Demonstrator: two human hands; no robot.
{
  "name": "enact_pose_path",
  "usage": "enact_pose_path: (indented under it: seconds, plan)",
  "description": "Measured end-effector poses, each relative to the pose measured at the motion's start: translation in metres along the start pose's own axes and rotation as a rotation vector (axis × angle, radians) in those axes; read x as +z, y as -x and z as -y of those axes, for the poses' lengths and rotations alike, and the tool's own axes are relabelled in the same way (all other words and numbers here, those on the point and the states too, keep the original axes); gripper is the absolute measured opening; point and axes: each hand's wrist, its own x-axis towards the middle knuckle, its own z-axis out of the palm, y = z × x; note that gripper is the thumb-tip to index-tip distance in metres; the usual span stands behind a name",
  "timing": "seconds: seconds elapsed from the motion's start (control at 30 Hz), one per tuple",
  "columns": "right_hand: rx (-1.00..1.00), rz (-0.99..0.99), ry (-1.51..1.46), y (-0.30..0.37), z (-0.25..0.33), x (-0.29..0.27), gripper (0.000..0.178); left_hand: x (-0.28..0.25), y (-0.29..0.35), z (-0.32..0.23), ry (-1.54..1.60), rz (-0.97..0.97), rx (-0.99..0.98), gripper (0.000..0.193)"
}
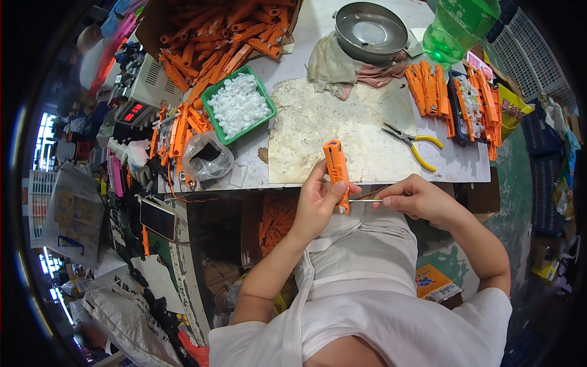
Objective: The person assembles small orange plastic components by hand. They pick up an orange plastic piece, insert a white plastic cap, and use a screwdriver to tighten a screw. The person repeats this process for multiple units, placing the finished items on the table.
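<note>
My left hand (pixel 320 207) is wrapped round a long orange plastic part (pixel 336 164), held upright just off the table's front edge. In my right hand (pixel 422 199) is a thin metal rod-like tool (pixel 370 200), pinched between thumb and fingers. The tool's tip meets the lower end of the orange part, near a small white bit there. Whether the tip goes into the part I cannot tell. Beyond my right hand, pliers with yellow handles (pixel 416 144) lie on the worn board (pixel 330 131).
A green tray (pixel 267 92) of small white pieces stands left of the board. Orange parts (pixel 232 37) fill a box behind it; more orange parts (pixel 431 88) lie at the right. A metal bowl (pixel 371 27), a cloth (pixel 333 64) and a green bottle (pixel 458 30) are at the back.
</note>
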Motion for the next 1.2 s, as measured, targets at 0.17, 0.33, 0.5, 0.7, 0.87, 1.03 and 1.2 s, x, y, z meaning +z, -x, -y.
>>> enact_pose_path:
  seconds: [0.17,0.33,0.5,0.7,0.87,1.03,1.2]
  plan:
    - [-0.515,-0.249,0.815,0.011,0.023,0.017,0.027,0.0,-0.008,-0.003,0.006,-0.077,0.0,0.044]
    - [-0.574,-0.371,1.062,0.005,0.03,0.009,0.039,0.0,-0.029,-0.013,0.168,-0.153,0.031,0.04]
    - [-0.515,-0.657,1.036,-0.038,0.023,-0.032,0.02,-0.021,-0.055,-0.007,0.372,-0.245,0.238,0.04]
    - [-0.703,-0.755,0.809,-0.075,0.025,-0.026,0.028,-0.02,-0.058,0.001,0.447,-0.284,0.27,0.043]
    - [-0.564,-0.53,0.435,-0.088,0.038,0.014,0.03,-0.006,-0.05,0.0,0.49,-0.274,0.183,0.049]
    - [-0.602,-0.51,0.689,-0.087,0.024,0.004,0.03,-0.026,-0.026,-0.018,-0.056,-0.46,0.386,0.055]
    - [-0.585,-0.559,0.662,-0.086,0.021,0.001,0.028,-0.049,-0.005,-0.028,-0.832,-0.501,0.5,0.035]
